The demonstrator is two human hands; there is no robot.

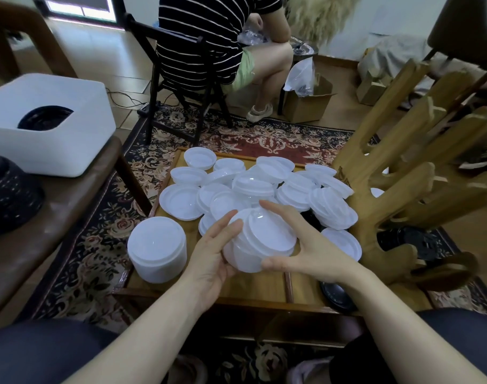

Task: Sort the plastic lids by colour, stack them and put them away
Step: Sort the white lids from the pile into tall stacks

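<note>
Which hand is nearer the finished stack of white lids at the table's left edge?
Left. The left hand is just right of that stack; the right hand is farther right.

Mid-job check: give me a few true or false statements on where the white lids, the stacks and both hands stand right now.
1. Both hands, left hand and right hand, hold one stack of white plastic lids. True.
2. The finished stack of white lids stands at the low wooden table's right edge. False: it stands at the left edge.
3. Loose white lids lie piled behind the hands. True.
4. The white box on the brown bench holds white lids. False: dark ones show through its opening.
</note>
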